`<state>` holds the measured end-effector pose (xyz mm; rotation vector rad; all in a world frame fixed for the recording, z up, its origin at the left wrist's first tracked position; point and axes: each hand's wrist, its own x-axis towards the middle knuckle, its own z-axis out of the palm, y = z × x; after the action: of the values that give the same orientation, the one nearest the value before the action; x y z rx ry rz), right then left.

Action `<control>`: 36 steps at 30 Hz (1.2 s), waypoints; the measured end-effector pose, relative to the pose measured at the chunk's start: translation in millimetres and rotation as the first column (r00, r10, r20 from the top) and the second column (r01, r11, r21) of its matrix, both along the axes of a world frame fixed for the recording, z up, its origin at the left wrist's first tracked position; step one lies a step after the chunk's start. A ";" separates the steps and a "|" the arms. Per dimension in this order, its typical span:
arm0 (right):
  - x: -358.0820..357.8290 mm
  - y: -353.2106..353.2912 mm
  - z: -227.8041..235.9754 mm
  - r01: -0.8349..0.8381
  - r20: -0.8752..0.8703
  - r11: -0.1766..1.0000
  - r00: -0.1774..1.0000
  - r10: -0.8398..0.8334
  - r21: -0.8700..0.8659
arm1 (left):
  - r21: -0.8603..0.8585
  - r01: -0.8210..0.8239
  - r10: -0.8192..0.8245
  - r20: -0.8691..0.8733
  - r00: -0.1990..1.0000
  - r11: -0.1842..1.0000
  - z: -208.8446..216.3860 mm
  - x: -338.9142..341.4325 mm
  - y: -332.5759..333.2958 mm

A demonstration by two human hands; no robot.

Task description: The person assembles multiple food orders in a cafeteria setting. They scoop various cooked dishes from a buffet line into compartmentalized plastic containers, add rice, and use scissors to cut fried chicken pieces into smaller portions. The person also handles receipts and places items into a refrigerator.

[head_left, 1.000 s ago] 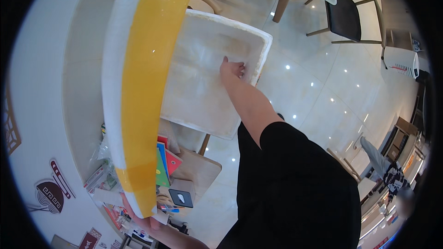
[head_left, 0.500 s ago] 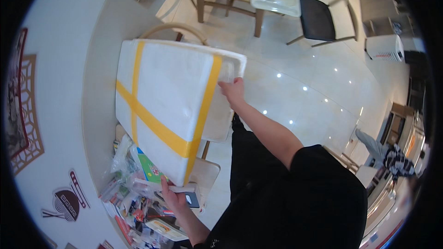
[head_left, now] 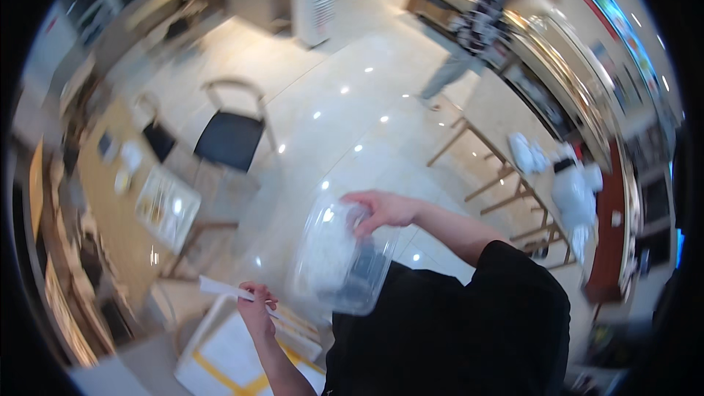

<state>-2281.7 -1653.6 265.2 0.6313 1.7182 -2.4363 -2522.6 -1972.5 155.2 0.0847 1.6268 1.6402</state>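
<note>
Since half a second ago the view has swung off the wall toward the open floor; the white box with yellow tape (head_left: 242, 356) that you held up is now down low at the bottom edge, out of your hands.

Your left hand (head_left: 257, 312) is just above that box, fingers pinched on a thin white strip (head_left: 224, 290) that sticks out to the left.

Your right hand (head_left: 381, 209) is higher and further out, fingers curled over the top rim of a clear plastic container (head_left: 341, 264), gripping it. Container hangs tilted in front of your black-sleeved torso, between the two hands; blur hides what is inside it.

Beyond: glossy pale tiled floor (head_left: 345, 125) with light reflections. Left, a long wooden table (head_left: 110, 205) with a tray and small items, a black-seated chair (head_left: 227, 139) next to it. Right, a second table (head_left: 506, 125) with white bundles on top. Far back, a white floor unit (head_left: 314, 0) and a person (head_left: 473, 37) walking near a counter.
</note>
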 end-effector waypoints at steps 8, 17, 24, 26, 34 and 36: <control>125.9 96.2 -16.5 0.444 -0.159 0.883 0.871 -0.465 -0.151 | 0.348 0.651 -0.736 0.248 0.630 0.674 31.9 102.6 339.6; 178.0 251.2 -27.7 0.591 -0.172 0.793 0.774 -0.610 -0.149 | 0.089 0.820 -0.813 0.228 0.536 0.566 46.0 144.8 563.8; 116.2 400.9 -70.6 0.633 -0.163 0.755 0.738 -0.655 -0.168 | 0.243 0.811 -0.844 0.233 0.483 0.532 1.4 91.7 733.7; 93.5 454.0 -84.1 0.664 -0.169 0.741 0.723 -0.670 -0.097 | 0.197 0.853 -0.875 0.130 0.467 0.484 -12.0 65.9 797.9; 22.3 649.5 -51.1 0.752 -0.150 0.621 0.603 -0.783 -0.221 | 0.174 0.886 -0.893 0.225 0.390 0.430 50.1 15.4 1031.9; 15.4 697.4 -46.1 0.761 -0.134 0.589 0.576 -0.806 -0.272 | 0.114 0.931 -0.935 0.120 0.333 0.347 56.1 14.2 1091.4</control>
<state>-2266.3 -956.2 219.1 1.3776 1.4057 -3.3481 -2508.4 -881.1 211.3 0.7574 1.0166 0.6774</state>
